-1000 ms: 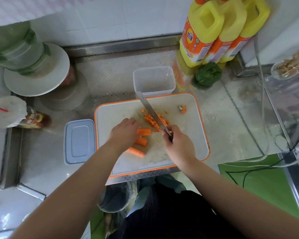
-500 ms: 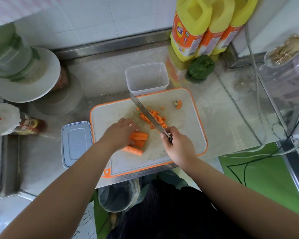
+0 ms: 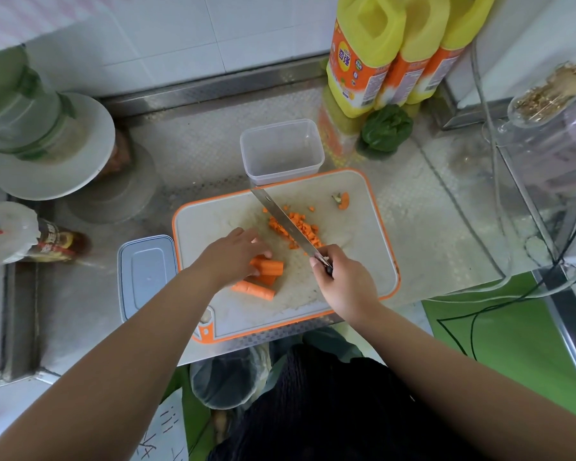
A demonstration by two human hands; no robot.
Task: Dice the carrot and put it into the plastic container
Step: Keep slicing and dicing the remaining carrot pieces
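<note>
On the bench [image 3: 429, 207], the cutting board [image 3: 353, 261] carries the partly finished work: the plastic container [image 3: 281, 151] is empty, carrot sticks [image 3: 268, 267] are gathered under the left hand [image 3: 233, 257], a diced pile [image 3: 296, 229] lies beside the knife [image 3: 285, 221] gripped by the right hand [image 3: 343, 281].

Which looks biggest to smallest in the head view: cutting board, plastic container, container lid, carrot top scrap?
1. cutting board
2. plastic container and container lid: look alike, not ranked
3. carrot top scrap
</note>
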